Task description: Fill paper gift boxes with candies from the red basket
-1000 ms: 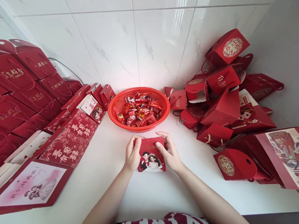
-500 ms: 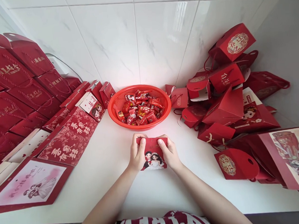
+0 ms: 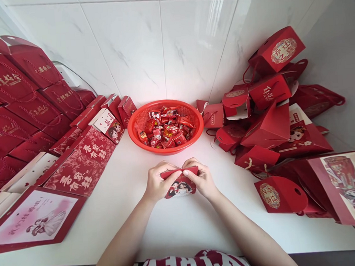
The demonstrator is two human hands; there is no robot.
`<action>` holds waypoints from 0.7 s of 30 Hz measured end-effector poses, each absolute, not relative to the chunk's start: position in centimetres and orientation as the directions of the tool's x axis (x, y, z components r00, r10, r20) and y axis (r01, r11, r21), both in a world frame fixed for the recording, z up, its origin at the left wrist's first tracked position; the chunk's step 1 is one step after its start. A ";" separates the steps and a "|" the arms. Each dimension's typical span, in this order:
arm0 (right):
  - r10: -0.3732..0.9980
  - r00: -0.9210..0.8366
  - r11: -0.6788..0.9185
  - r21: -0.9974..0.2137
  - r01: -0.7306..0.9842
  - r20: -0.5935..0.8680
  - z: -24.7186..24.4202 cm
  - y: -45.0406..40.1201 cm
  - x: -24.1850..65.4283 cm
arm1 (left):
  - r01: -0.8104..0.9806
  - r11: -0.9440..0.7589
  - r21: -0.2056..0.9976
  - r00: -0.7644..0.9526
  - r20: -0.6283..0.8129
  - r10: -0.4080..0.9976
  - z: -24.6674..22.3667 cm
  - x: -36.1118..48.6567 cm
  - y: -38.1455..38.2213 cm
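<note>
Both hands grip a small red paper box [image 3: 181, 189] printed with a cartoon bride and groom, close in front of me over the white table. My left hand [image 3: 159, 181] is closed on its left upper corner, thumb lying along the top edge. On the right upper corner, my right hand [image 3: 202, 179] is closed too, its thumb tip near the left one. The top edge looks bent at a fold between the thumbs; fingers behind it are partly hidden. Just beyond the hands stands a red plastic basket [image 3: 136, 145] holding several red-wrapped candies [image 3: 168, 129].
Red gift bags [image 3: 15, 90] with rope handles are stacked at the left, beside floral boxes [image 3: 77, 171] and a card with a pink picture [image 3: 41, 217]. A loose pile of red boxes [image 3: 264, 123] fills the right. A tiled wall [image 3: 139, 47] closes off the back.
My thumbs have come together from the box's side edges toward the middle of its top. The top part is now folded, and the printed front tilts differently and shows less height.
</note>
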State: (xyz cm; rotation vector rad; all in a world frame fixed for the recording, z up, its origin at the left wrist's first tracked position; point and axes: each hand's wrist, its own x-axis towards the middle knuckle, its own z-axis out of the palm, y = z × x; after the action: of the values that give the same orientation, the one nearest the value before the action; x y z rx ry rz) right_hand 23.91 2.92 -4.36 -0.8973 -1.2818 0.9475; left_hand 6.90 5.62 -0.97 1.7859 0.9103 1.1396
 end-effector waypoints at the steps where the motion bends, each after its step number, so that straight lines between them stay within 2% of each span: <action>1: 0.939 0.030 0.343 -0.937 -0.068 0.341 -4.3 2.9 24.1 | 0.153 -0.408 0.900 0.335 0.341 0.878 -0.9 6.7 5.7; 4: 0.965 -0.073 0.243 -0.964 -0.105 0.251 -4.2 2.9 25.0 | 0.145 -0.302 0.942 0.411 0.220 0.885 -0.8 5.6 6.3; 8: 0.965 -0.210 0.122 -0.976 -0.178 0.158 -4.2 2.8 25.8 | 0.134 -0.109 0.985 0.589 0.009 0.808 -0.6 3.8 7.1; 10: 0.957 -0.240 0.122 -0.978 -0.172 0.162 -4.2 2.6 25.8 | 0.148 -0.067 0.987 0.599 -0.035 0.800 -0.5 3.1 7.2; 13: 0.942 -0.244 0.221 -0.974 -0.058 0.229 -4.3 2.3 25.7 | 0.185 -0.062 0.981 0.571 -0.056 0.819 -0.1 2.0 6.7; 15: 0.940 -0.197 0.295 -0.954 0.051 0.280 -4.5 2.1 25.9 | 0.224 -0.054 0.973 0.497 -0.067 0.865 0.3 0.8 6.4; 18: 0.957 -0.108 0.283 -0.949 0.141 0.269 -5.0 2.2 26.7 | 0.254 -0.048 0.966 0.298 -0.031 0.954 1.2 -2.2 6.2; 21: 0.975 -0.053 0.222 -0.964 0.147 0.217 -5.4 2.3 27.6 | 0.176 -0.032 0.984 -0.058 0.043 0.997 2.3 -5.6 6.8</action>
State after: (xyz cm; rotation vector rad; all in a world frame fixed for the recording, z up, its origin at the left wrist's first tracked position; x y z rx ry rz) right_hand 27.58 2.32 -5.39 -1.1322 -1.4439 0.9929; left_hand -5.58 6.79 2.32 1.3368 1.3668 1.1946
